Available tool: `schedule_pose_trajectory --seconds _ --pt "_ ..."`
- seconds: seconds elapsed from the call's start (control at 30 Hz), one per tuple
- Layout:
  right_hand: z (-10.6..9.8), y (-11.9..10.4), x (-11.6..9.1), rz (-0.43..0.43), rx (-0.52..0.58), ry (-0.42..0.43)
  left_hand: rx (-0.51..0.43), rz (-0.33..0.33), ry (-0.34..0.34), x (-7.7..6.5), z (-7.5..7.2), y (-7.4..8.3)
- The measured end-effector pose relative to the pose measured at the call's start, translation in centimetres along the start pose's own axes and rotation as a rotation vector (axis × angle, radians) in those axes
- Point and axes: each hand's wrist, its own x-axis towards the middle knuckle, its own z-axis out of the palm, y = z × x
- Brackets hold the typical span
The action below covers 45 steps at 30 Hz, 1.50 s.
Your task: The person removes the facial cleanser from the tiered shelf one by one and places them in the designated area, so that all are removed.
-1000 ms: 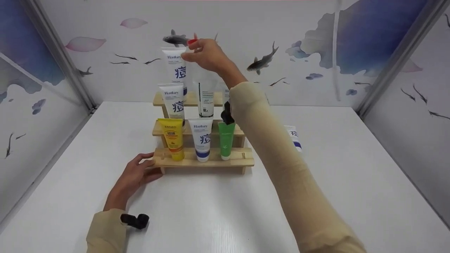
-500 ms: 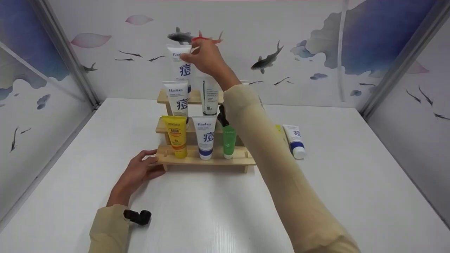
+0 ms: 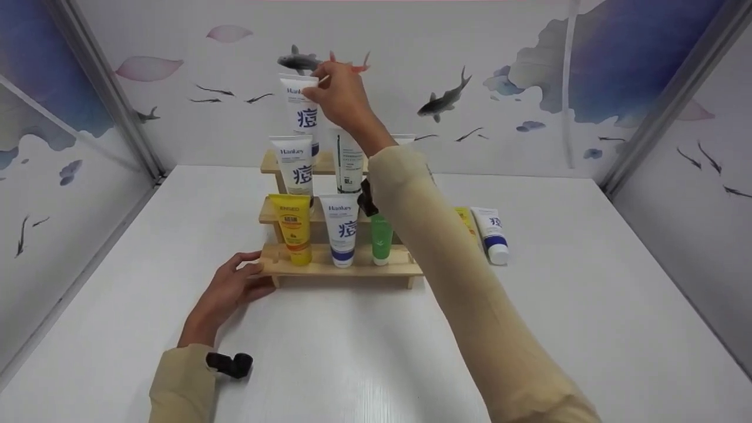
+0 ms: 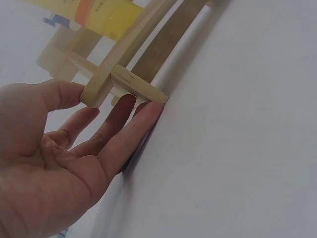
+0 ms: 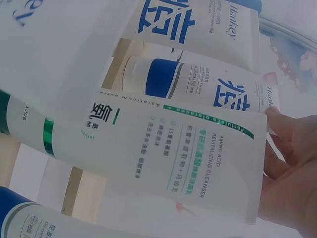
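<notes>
Pale walls (image 3: pixel 382 29) printed with grey fish, pink petals and blue-violet washes close in a white table (image 3: pixel 329 358). At the lower left of the frame, the left hand (image 3: pixel 229 286) is partly closed, thumb and fingertips gripping the near left end of a tiered wooden rack (image 3: pixel 352 271). On the rack's front tier stands a yellow tube (image 3: pixel 294 229) with red and orange print. Behind it, on the middle tier, is a white Hankey tube (image 3: pixel 292 161).

Above, left of the upper centre, is the held tube (image 3: pixel 299 108): smooth white, flat and wide at its crimped top, with a blue Hankey name, small text and one large blue character. The right wrist view shows its blue band and white cap; whether the cap rests on the top tier is unclear. The right hand (image 3: pixel 343 97) pinches its upper right corner between thumb and fingers, nearly closed.

Further right stand a front white tube (image 3: pixel 340 229), a green-lettered tube (image 3: pixel 349 164) and a green tube (image 3: pixel 382 239). Past the sleeve (image 3: pixel 458 258), another yellow tube (image 3: pixel 464 216) and a blue-banded tube (image 3: pixel 491 235) lie on the table at centre right.
</notes>
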Motion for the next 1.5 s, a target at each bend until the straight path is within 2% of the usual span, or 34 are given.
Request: schedule_pose_trajectory --seconds 0.17,0.3,0.53,0.83,1.13,1.33,1.5 --pt "-0.5 0.7 -0.2 -0.061 0.038 0.093 -0.001 0.013 -0.005 0.2 0.3 0.0" --pt "-1.6 1.4 -0.2 -0.058 0.098 0.128 -0.007 0.017 -0.014 0.2 0.4 0.1" --pt "-4.3 2.7 -0.2 -0.057 0.096 0.153 -0.016 0.017 -0.022 0.3 0.0 0.2" --pt "-8.5 4.8 -1.0 -0.029 0.077 0.278 -0.009 0.014 -0.03 0.6 -0.4 -0.1" --pt "-13.1 7.3 -2.2 0.018 0.042 0.305 -0.003 0.006 -0.04 0.2 -1.4 0.1" --pt "-14.9 9.4 -2.9 0.022 0.013 0.323 -0.025 0.014 -0.024 -0.1 -2.2 0.0" --pt "-16.3 11.1 -3.2 0.07 -0.014 0.325 -0.039 0.01 -0.022 -0.1 -2.4 -0.1"
